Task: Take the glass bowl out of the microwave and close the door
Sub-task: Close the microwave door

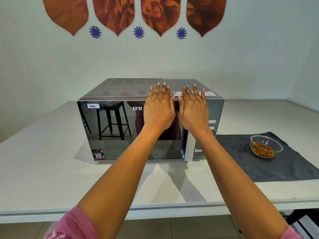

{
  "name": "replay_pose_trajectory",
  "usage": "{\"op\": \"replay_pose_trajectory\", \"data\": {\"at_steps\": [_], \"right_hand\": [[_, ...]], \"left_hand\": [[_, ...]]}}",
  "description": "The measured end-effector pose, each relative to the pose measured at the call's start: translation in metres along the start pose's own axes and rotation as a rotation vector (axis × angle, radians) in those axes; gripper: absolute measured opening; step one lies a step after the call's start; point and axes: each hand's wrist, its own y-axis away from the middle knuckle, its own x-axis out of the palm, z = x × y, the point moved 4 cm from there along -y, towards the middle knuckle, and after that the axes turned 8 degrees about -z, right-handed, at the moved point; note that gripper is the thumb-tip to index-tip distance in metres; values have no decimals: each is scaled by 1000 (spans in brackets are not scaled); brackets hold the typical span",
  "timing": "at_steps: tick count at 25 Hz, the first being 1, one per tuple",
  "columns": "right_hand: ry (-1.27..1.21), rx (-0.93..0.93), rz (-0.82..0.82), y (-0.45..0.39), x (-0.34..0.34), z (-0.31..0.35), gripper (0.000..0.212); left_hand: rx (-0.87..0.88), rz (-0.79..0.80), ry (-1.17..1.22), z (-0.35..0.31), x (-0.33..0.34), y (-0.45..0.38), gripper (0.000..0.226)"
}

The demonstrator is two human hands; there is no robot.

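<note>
A silver microwave (110,128) with a dark mirrored door stands on the white counter, its door closed. My left hand (158,107) and my right hand (193,109) are side by side in front of the door's upper right part, fingers spread, holding nothing. A glass bowl (265,146) with orange-brown food in it sits on a dark grey cloth (241,157) to the right of the microwave, well apart from both hands.
The white counter (43,169) runs left and right, with its front edge near me. The door handle and control panel (198,150) are at the microwave's right side. A wall with orange decorations rises behind.
</note>
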Motion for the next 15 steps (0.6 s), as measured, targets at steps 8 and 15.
{"op": "replay_pose_trajectory", "data": {"at_steps": [8,15], "right_hand": [[-10,1,-19,0,5,-2,52],[-41,14,-60,0,6,-2,49]], "left_hand": [[-4,22,6,1,5,-3,58],[6,56,10,1,5,-4,59]]}}
